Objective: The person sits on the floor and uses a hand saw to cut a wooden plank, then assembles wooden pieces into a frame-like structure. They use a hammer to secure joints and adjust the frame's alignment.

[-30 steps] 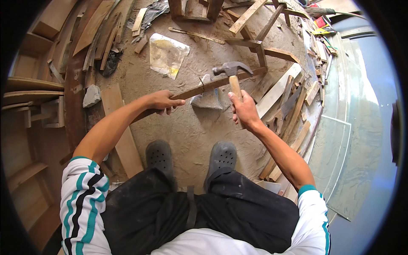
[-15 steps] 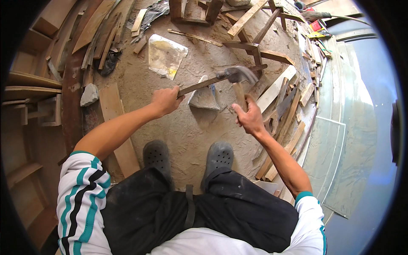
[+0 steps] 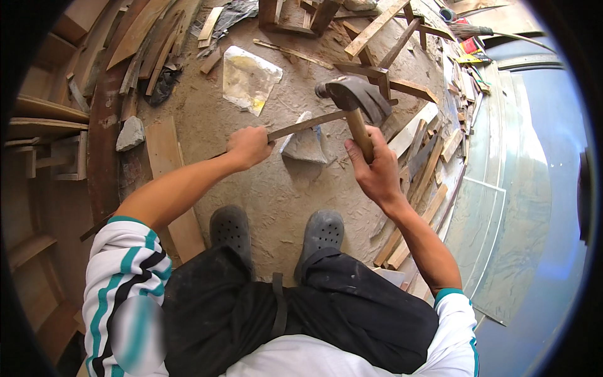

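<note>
My left hand is wrapped round a long, thin wooden strip. One end of the strip slants down behind my left forearm. Its far part crosses just over a grey chunk of concrete on the floor; whether they touch I cannot tell. My right hand grips the wooden handle of a claw hammer, thumb along the handle. The hammer is raised, its dark head over the far end of the strip and hiding the tip.
Wood offcuts and a handsaw lie to the right, beside glass sheets. Wooden frames stand at the far side. A stained white sheet, a plank and a stone are ahead and left, near wooden shelving.
The hammer has risen toward me and now looks larger, with my right hand slightly farther right. My left hand keeps its hold on the strip and has barely moved.
</note>
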A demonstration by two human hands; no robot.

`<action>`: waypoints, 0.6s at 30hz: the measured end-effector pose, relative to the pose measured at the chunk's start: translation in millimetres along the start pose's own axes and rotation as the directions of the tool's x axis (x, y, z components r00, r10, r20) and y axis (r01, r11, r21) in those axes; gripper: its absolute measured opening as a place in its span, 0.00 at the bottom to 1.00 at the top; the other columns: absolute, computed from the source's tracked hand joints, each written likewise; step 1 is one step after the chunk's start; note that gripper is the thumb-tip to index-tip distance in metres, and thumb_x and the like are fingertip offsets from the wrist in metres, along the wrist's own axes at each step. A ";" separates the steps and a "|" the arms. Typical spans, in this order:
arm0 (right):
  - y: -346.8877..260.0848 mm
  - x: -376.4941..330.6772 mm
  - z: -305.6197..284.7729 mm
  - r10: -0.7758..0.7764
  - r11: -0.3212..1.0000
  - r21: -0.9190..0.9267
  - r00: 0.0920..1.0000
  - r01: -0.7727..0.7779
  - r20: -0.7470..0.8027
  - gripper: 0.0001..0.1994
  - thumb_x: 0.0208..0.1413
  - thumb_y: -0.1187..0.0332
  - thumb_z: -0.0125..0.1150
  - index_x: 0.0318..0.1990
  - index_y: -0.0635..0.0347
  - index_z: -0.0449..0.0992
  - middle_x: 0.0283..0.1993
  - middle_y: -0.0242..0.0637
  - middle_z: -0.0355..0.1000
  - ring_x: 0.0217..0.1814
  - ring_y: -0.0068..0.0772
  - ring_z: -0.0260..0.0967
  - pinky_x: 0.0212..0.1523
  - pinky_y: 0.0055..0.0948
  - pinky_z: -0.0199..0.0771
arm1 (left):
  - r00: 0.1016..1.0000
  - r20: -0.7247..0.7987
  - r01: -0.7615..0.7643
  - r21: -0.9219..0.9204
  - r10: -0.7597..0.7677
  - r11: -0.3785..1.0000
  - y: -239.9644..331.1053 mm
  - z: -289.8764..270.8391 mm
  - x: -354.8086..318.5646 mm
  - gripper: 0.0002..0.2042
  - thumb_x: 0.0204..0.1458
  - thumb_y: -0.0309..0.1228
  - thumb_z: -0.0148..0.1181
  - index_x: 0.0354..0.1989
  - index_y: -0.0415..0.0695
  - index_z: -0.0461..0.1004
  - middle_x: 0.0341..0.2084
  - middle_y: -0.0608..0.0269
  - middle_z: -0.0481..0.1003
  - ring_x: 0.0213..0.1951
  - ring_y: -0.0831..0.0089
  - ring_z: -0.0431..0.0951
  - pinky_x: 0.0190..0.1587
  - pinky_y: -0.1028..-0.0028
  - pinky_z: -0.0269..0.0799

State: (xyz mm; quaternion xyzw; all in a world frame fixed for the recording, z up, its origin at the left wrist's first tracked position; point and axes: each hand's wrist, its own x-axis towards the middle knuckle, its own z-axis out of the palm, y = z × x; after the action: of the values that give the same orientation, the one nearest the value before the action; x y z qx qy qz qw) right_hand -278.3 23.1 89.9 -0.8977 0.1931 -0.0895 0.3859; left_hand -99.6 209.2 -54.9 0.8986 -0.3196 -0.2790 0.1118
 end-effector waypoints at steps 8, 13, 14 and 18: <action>38.9 -13.4 9.4 0.222 0.952 -0.261 0.949 -0.162 0.223 0.17 0.61 0.62 0.60 0.51 0.64 0.68 0.31 0.64 0.74 0.38 0.69 0.74 0.38 0.55 0.72 | 0.994 0.095 0.049 0.037 -0.052 0.998 8.0 -7.0 0.2 0.11 0.53 0.30 0.56 0.35 0.37 0.82 0.37 0.43 0.81 0.41 0.46 0.83 0.45 0.55 0.78; -9.2 10.5 -5.2 0.057 0.996 -0.067 0.994 -0.051 0.088 0.15 0.60 0.69 0.62 0.51 0.62 0.66 0.28 0.58 0.73 0.35 0.63 0.75 0.32 0.49 0.71 | 0.994 0.092 0.058 0.006 -0.058 0.998 2.0 -4.7 2.4 0.11 0.53 0.29 0.55 0.36 0.37 0.82 0.37 0.42 0.81 0.42 0.46 0.82 0.46 0.55 0.78; -18.1 12.7 -5.4 0.035 0.997 -0.065 0.997 -0.031 0.062 0.14 0.59 0.71 0.62 0.48 0.60 0.64 0.27 0.57 0.72 0.33 0.63 0.75 0.31 0.50 0.71 | 0.994 0.099 0.054 0.010 -0.055 0.998 3.1 -5.0 3.4 0.11 0.53 0.29 0.55 0.36 0.37 0.82 0.37 0.43 0.81 0.42 0.46 0.82 0.46 0.55 0.78; 38.0 -4.7 21.3 0.067 0.964 -0.264 0.985 -0.023 0.158 0.13 0.62 0.67 0.58 0.45 0.60 0.62 0.26 0.61 0.72 0.30 0.69 0.72 0.30 0.56 0.71 | 0.998 0.055 0.040 -0.006 -0.040 0.999 -0.2 2.3 7.4 0.11 0.52 0.31 0.57 0.33 0.37 0.82 0.34 0.41 0.81 0.39 0.44 0.82 0.44 0.54 0.78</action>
State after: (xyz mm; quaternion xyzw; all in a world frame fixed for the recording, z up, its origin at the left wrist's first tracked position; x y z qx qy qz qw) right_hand -286.5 15.2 47.6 -0.9403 0.1908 0.0205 0.2809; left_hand -96.0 204.6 -60.0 0.8964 -0.3034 -0.3069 0.1008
